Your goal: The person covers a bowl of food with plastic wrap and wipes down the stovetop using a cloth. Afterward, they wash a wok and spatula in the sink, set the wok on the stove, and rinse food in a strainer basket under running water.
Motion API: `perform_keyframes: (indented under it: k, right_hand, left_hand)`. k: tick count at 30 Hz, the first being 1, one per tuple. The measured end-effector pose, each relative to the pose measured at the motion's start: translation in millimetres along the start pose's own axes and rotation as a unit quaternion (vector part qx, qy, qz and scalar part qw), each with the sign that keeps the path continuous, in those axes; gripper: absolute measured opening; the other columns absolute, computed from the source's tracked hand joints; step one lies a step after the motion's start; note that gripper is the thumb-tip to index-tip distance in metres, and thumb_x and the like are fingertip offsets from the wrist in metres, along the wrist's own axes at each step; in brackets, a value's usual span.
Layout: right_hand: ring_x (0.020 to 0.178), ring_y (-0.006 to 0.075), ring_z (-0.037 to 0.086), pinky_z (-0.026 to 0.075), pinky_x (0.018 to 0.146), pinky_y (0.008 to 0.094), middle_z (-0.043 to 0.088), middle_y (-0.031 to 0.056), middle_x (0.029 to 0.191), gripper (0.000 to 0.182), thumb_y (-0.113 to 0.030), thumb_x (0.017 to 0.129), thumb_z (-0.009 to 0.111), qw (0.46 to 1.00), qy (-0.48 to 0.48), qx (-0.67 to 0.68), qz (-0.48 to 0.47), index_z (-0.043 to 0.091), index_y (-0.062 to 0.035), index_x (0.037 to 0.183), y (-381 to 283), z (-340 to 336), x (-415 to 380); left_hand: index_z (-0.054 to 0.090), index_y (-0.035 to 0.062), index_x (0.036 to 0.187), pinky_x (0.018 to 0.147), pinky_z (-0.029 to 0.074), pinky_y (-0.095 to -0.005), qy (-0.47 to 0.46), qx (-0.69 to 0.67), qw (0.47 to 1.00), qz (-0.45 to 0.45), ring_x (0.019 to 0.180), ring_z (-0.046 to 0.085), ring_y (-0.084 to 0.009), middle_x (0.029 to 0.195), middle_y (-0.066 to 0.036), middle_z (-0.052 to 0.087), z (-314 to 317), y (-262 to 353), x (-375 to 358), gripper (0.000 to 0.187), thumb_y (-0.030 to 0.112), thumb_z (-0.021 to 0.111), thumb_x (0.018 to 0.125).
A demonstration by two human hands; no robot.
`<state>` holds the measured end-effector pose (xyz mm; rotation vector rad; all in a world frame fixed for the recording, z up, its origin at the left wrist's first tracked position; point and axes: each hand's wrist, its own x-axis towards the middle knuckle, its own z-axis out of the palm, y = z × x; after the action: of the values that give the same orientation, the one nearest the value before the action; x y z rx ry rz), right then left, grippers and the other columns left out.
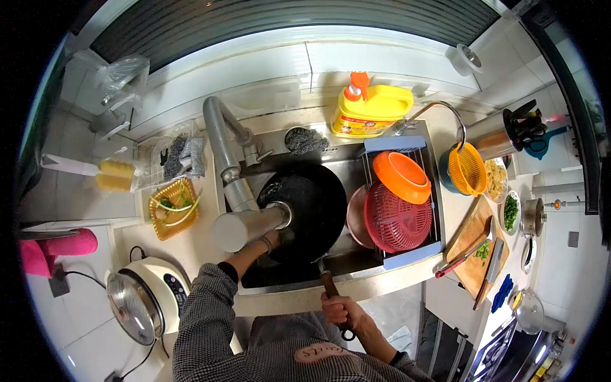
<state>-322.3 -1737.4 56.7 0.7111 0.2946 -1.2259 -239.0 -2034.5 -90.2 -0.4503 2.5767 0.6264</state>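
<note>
A black wok (pixel 312 204) sits tilted in the steel sink (pixel 280 280), under the grey faucet (pixel 232 184). My right hand (pixel 344 312) grips the wok's wooden handle (pixel 329 284) at the sink's front edge. My left hand (pixel 270 242) reaches into the sink and rests on the wok's inner left side, partly hidden behind the faucet head. I cannot tell whether it holds anything.
Red colander (pixel 398 216) and orange bowl (pixel 401 175) rest on a rack over the sink's right half. Yellow detergent bottle (pixel 369 111) stands behind. Cutting board with a knife (pixel 477 248) lies right. A rice cooker (pixel 143 296) stands left, beside a yellow tray (pixel 172 210).
</note>
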Motion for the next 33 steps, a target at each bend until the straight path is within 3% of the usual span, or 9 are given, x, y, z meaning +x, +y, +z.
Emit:
perform_keyframes:
  k: [2,4,6,8,13,20,25,27,33]
  right_hand:
    - [0.037,0.0028,0.029,0.025,0.031,0.018,0.031,-0.0067,0.052,0.003,-0.005,0.089,0.046,1.0,-0.003,-0.003,0.011,0.049,-0.006,0.088,-2,7,-1]
    - [0.037,0.0031,0.029,0.024,0.031,0.0182,0.031,-0.0067,0.052,0.003,-0.005,0.088,0.046,1.0,-0.005,-0.007,0.018,0.049,-0.0068,0.087,-3,11,0]
    - [0.037,0.0038,0.029,0.024,0.032,0.0196,0.031,-0.0067,0.051,0.007,-0.007,0.088,0.047,0.992,0.085,-0.073,0.062,0.049,-0.0097,0.083,-3,8,3]
    - [0.037,0.0041,0.029,0.024,0.033,0.0202,0.031,-0.0067,0.051,0.01,-0.007,0.089,0.047,0.994,0.081,-0.044,0.064,0.048,-0.0109,0.08,8,-3,12]
    - [0.037,0.004,0.028,0.025,0.034,0.0206,0.032,-0.007,0.051,0.016,-0.008,0.088,0.048,0.996,0.039,-0.075,0.024,0.045,-0.0134,0.073,23,-6,17]
    - [0.037,0.004,0.028,0.023,0.034,0.0211,0.031,-0.0077,0.05,0.012,-0.007,0.088,0.048,0.995,0.016,0.003,0.098,0.049,-0.0118,0.078,8,3,13]
    - [0.037,0.0042,0.028,0.023,0.034,0.0211,0.031,-0.0069,0.049,0.011,-0.006,0.088,0.048,0.995,0.067,-0.013,0.076,0.049,-0.0115,0.078,12,6,17]
    - [0.037,0.0043,0.029,0.023,0.034,0.0212,0.032,-0.0066,0.049,0.011,-0.006,0.088,0.047,0.993,0.095,-0.022,0.065,0.05,-0.0113,0.079,14,4,16]
    - [0.037,0.0036,0.031,0.025,0.034,0.0195,0.033,-0.0065,0.05,0.011,-0.004,0.088,0.046,0.999,0.0,0.004,0.035,0.051,-0.0087,0.08,2,8,10]
  left_hand:
    - [0.054,0.0043,0.116,0.075,0.047,-0.0402,-0.031,-0.139,0.986,0.084,0.089,0.056,-0.0316,0.105,-0.018,0.058,-6,24,-6,0.032,0.012,0.049,0.085]
    - [0.052,0.0057,0.12,0.096,0.038,-0.0377,-0.114,-0.329,0.934,0.074,0.113,0.048,-0.034,0.125,-0.019,0.048,10,51,15,0.048,0.007,0.061,0.073]
    - [0.047,0.0075,0.124,0.097,0.037,-0.0387,-0.011,-0.4,0.907,0.127,0.118,0.043,-0.0343,0.126,-0.018,0.045,-11,87,27,0.05,0.005,0.058,0.075]
    - [0.045,0.0097,0.123,0.089,0.039,-0.0396,0.219,-0.32,0.902,0.19,0.107,0.046,-0.0348,0.121,-0.018,0.044,26,87,82,0.048,0.0,0.053,0.077]
    - [0.051,0.0106,0.11,0.087,0.041,-0.041,0.324,-0.094,0.94,0.044,0.101,0.046,-0.0342,0.111,-0.013,0.048,18,23,146,0.035,0.002,0.054,0.076]
    - [0.037,0.0098,0.131,0.093,0.037,-0.0483,-0.026,-0.077,0.997,-0.005,0.114,0.043,-0.0341,0.138,-0.016,0.031,8,37,38,0.057,0.008,0.057,0.079]
    - [0.047,0.0154,0.12,0.095,0.036,-0.0466,0.113,-0.222,0.966,0.076,0.114,0.041,-0.0371,0.125,-0.015,0.04,8,63,76,0.04,0.007,0.049,0.081]
    - [0.035,0.0107,0.133,0.1,0.032,-0.05,0.047,-0.156,0.986,-0.04,0.124,0.035,-0.0354,0.138,-0.017,0.031,-5,48,99,0.058,0.005,0.054,0.079]
    - [0.036,0.0103,0.134,0.096,0.038,-0.0427,-0.092,0.026,0.995,-0.024,0.12,0.041,-0.029,0.135,-0.017,0.037,19,8,30,0.06,0.014,0.059,0.079]
